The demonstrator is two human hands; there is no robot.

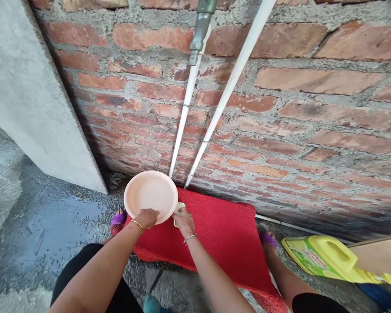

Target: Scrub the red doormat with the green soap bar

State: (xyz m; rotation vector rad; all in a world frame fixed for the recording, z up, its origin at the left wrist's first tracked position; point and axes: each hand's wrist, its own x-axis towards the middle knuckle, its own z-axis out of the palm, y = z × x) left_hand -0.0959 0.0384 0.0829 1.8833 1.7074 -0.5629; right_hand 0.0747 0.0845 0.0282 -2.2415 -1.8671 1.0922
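Note:
A pale pink plastic basin (pixel 150 191) is at the left end of a red carpet-like mat (pixel 215 226), tilted towards me. My left hand (pixel 146 216) is closed over its near rim, with the thumb towards the inside. Just right of the basin, my right hand (pixel 185 221) is closed around a small pale green flat object (pixel 180 205) with a hole near its end. The fingers cover most of that object, so its kind is unclear. The red mat lies between my feet.
A brick wall (pixel 231 117) rises ahead, with white pipes (pixel 228 93) and a grey-green tap (pixel 200 34) on it. A grey slab (pixel 48 100) leans at left. Wet concrete floor (pixel 48 234) surrounds the mat. A yellow jug (pixel 326 258) lies at right.

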